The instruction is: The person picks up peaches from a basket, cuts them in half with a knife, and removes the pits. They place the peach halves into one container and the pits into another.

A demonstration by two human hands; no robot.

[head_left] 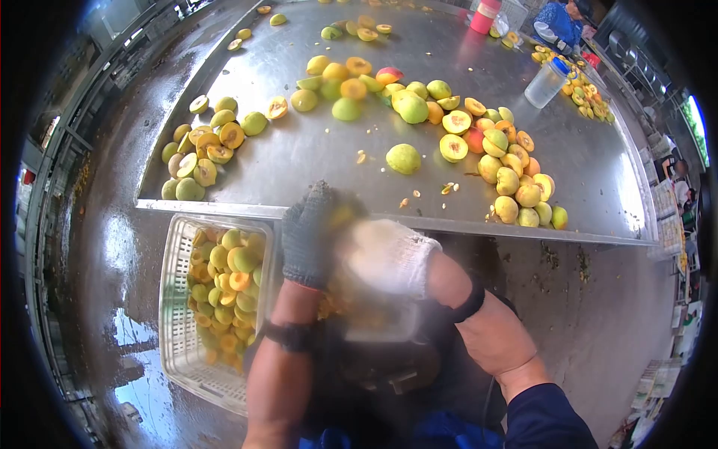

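Observation:
My left hand (307,236), in a dark grey glove, is in front of the table's near edge with its fingers closed round a blurred yellowish fruit that looks like a peach (342,217). My right hand (385,254), in a white glove, meets it from the other side. A hazy blur covers its fingers, so I cannot see what they hold. On the metal table (299,172) beyond lie whole and halved peaches, one green-yellow peach (404,159) apart from the rest. Small pale bits are scattered near it.
A white plastic basket (173,299) full of peach halves stands below the table, left of my arms. Another container (381,329) shows blurred beneath my hands. A blue-capped bottle (547,82) and a pink cup (485,15) stand on the table. A person (561,24) is at the far right.

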